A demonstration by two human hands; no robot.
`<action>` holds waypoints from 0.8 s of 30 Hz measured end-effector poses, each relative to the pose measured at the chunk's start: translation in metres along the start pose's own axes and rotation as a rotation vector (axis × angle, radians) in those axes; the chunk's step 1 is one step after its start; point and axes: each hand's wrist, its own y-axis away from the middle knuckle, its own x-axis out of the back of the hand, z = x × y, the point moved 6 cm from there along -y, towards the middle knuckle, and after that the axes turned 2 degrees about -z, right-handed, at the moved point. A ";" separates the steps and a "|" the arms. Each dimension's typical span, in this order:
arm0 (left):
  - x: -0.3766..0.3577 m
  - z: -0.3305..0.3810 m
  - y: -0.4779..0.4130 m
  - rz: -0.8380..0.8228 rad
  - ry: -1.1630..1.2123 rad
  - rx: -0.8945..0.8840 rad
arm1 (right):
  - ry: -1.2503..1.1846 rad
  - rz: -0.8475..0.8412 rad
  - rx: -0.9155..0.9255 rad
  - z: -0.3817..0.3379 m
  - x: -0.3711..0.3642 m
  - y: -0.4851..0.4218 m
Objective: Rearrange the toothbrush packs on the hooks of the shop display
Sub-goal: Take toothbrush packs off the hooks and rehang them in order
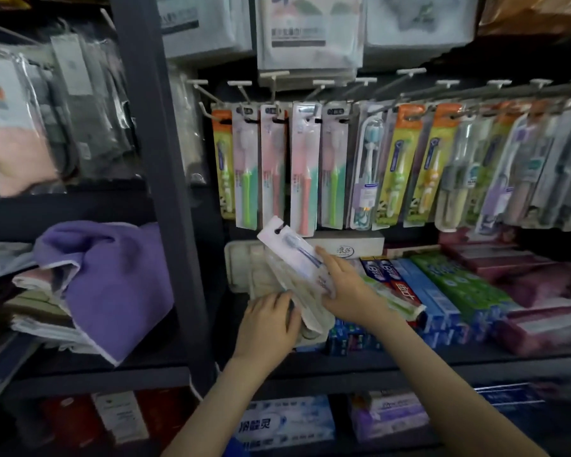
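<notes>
single head-worn wide-angle view, facing forward and slightly down, close to the row of hooks (323,83). hooks sit above frame centre, toothpaste boxes (442,291) below them, dark upright post (165,192) to their left.

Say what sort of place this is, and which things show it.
Probably a small shop's toiletries section: toothbrush packs hang in a row on display hooks, boxed toothpaste is stacked on the shelf below, and folded towels fill the next bay.
</notes>
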 end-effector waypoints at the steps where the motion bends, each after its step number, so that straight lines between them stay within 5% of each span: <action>1: 0.000 0.000 -0.001 -0.009 0.022 0.023 | -0.007 -0.030 -0.039 0.012 0.000 0.004; 9: 0.000 -0.014 -0.007 -0.046 0.010 0.225 | 0.240 -0.230 -0.112 0.056 0.005 0.014; 16: 0.018 -0.007 -0.010 -0.142 -0.043 0.258 | 0.422 -0.108 -0.106 0.043 0.007 0.012; 24: 0.174 0.012 -0.011 0.718 -0.369 -0.229 | 0.089 0.364 0.107 -0.061 0.050 -0.017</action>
